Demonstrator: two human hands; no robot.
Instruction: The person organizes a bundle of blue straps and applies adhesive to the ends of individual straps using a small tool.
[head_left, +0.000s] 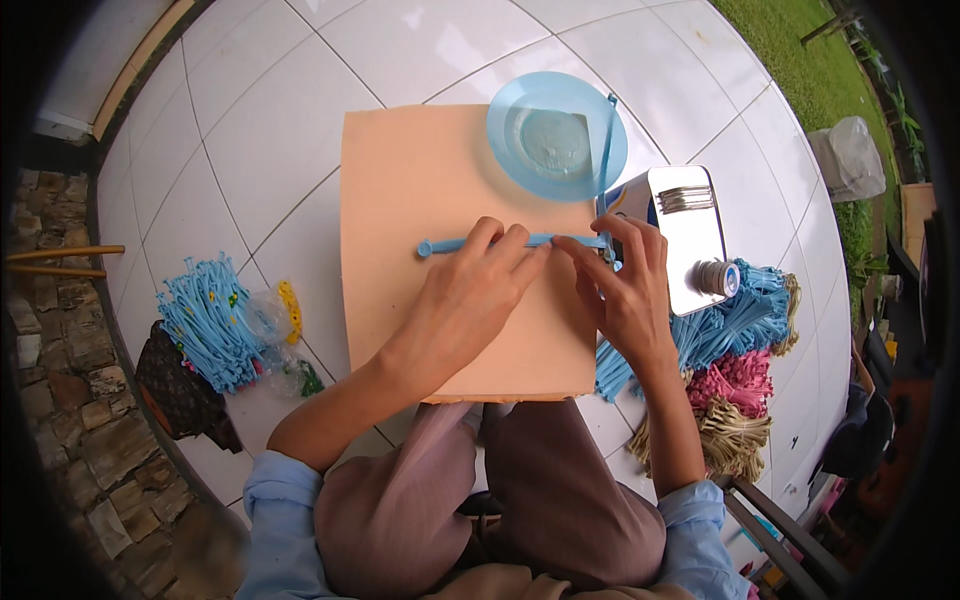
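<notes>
A narrow light-blue strap [452, 246] lies crosswise on a peach-coloured board [400, 180] over my lap, with a small round knob at its left end. My left hand [468, 295] is closed on its middle, fingertips pressing it against the board. At the strap's right end my right hand [632, 290] is closed, thumb and index finger pinching it. Another thin blue length [606, 150] rises from beside the right fingers across the plate's edge; whether it joins the strap is hidden. Behind my hands, a translucent blue plate [507, 155] holds a pale, flat patch.
Right of the board stands a metal tin [690, 245] with thin metal pieces and a small ridged cylinder on top. Bundles of blue [740, 310], pink [735, 382] and beige [735, 435] straps lie beyond. More blue straps [210, 320], plastic bags and a dark patterned bag [175, 390] sit left.
</notes>
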